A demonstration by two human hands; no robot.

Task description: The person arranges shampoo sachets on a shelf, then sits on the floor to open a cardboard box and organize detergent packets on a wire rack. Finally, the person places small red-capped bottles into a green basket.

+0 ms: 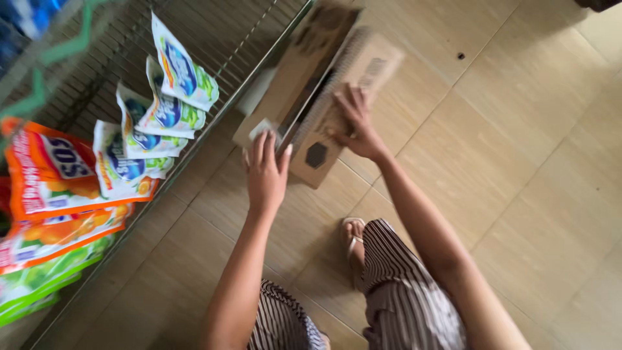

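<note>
Carton (pixel 311 97) lies open on floor beside wire shelf (pixel 214 39) | left hand (pixel 265 172) spread on near flap, right hand (pixel 356 126) spread, pressing lid | pouches (pixel 139 146) line shelf left; far end unfilled.

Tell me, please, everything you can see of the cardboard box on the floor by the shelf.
The cardboard box is plain brown corrugated card, blurred by motion. It sits on the tan tiled floor against the edge of the wire shelf, lying at a slant. Its top flaps are parted, showing a dark gap; what is inside cannot be made out. A dark hexagon mark shows on its near end. The left hand touches its near corner; the right hand rests on a flap.
</note>
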